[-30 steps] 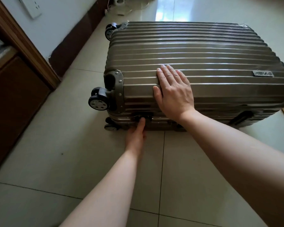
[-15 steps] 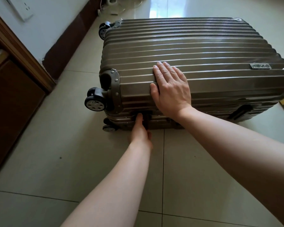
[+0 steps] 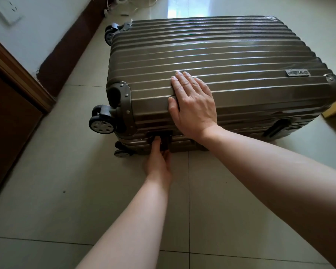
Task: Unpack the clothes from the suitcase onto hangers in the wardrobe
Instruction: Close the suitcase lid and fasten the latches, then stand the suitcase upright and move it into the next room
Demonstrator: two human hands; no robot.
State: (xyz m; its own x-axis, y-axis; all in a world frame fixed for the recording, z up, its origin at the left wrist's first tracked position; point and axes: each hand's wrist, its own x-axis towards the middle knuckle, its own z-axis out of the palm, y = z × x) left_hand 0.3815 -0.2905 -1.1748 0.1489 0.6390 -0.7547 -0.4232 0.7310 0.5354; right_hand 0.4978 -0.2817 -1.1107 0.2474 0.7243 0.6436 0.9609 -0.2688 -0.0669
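One closed suitcase lies on the floor. My right grip rests flat, fingers apart, on its lid; my left grip pinches its front latch.

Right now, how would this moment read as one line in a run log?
suitcase: closed, flat on floor | right hand: flat on lid | left hand: fingers at front latch | clothes: not visible

We see the suitcase lying flat and closed on the floor, bronze-brown and ribbed, its wheels pointing left
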